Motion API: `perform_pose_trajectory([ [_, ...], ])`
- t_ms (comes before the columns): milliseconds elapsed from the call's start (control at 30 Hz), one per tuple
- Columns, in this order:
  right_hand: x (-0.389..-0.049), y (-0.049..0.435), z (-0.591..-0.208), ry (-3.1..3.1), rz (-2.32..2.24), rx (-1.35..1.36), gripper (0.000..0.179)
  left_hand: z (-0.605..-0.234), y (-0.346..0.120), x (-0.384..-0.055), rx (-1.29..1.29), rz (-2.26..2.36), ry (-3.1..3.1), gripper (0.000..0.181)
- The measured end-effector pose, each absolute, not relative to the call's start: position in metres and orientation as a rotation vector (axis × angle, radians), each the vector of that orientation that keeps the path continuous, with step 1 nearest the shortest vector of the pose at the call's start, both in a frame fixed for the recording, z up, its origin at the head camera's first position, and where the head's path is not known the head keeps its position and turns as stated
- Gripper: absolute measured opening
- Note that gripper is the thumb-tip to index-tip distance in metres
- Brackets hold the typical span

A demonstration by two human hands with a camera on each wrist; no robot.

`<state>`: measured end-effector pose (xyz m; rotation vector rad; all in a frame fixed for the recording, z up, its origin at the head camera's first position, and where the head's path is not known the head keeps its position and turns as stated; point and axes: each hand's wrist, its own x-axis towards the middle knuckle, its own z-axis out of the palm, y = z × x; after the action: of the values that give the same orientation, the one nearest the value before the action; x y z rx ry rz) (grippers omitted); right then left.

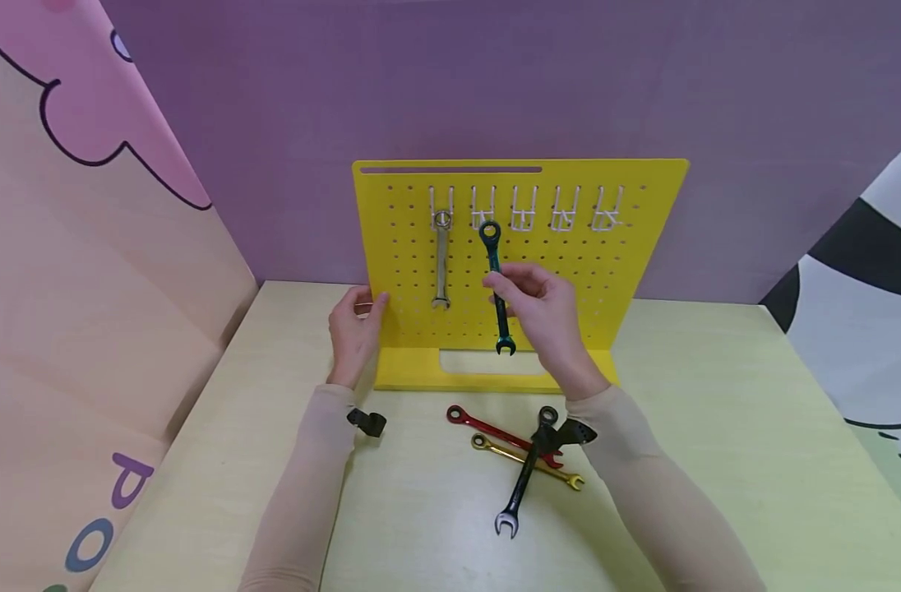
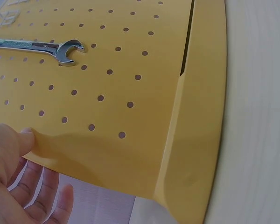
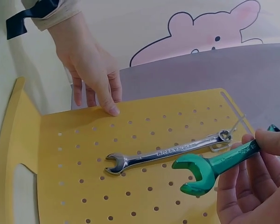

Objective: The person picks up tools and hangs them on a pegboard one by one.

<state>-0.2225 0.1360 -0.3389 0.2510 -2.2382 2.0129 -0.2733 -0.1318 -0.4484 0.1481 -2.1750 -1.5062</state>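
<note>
A yellow pegboard [image 1: 413, 325] stands upright on its base. At its left edge is my left hand [image 1: 356, 333], thumb pressed on the front [image 2: 25, 140] and fingers behind the board. My right hand [image 1: 550, 316] pinches a green combination wrench [image 1: 494, 261] by its shaft, ring end up, before the board. In the right wrist view the open jaw of this green wrench [image 3: 198, 175] points left, past the fingers. A silver combination wrench [image 1: 441, 263] hangs by its ring on the leftmost hook, open end down. The second hook [image 1: 483, 215] is just above and behind the green wrench's ring.
Several more white wire hooks [image 1: 523, 219] line the board's upper part. On the pale table [image 1: 680, 460] in front lie a red wrench [image 1: 487, 427], a gold wrench [image 1: 506, 452] and a black wrench [image 1: 524, 481], crossing one another beneath the right wrist. A purple backdrop [image 1: 295, 189] rises behind.
</note>
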Motion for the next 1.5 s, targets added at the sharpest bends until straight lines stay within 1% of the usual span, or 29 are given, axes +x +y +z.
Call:
perform_pose_trajectory([
  [167, -0.224, 0.136, -0.335, -2.241, 2.025, 0.247, 0.030, -0.449, -0.132, -0.274, 0.155, -1.502, -2.183, 0.030],
  [900, -0.235, 0.133, -0.329, -2.287, 2.096, 0.185, 0.035, -0.450, -0.130, -0.272, 0.168, -1.525, -2.185, 0.030],
  [1067, -0.237, 0.133, -0.332, -2.289, 2.106, 0.169, 0.033, -0.449, -0.130, -0.272, 0.172, -1.526, -2.191, 0.029],
  [1500, -0.244, 0.130, -0.335, -2.282, 2.112, 0.160, 0.034, -0.448, -0.132, -0.273, 0.166, -1.513, -2.189, 0.030],
])
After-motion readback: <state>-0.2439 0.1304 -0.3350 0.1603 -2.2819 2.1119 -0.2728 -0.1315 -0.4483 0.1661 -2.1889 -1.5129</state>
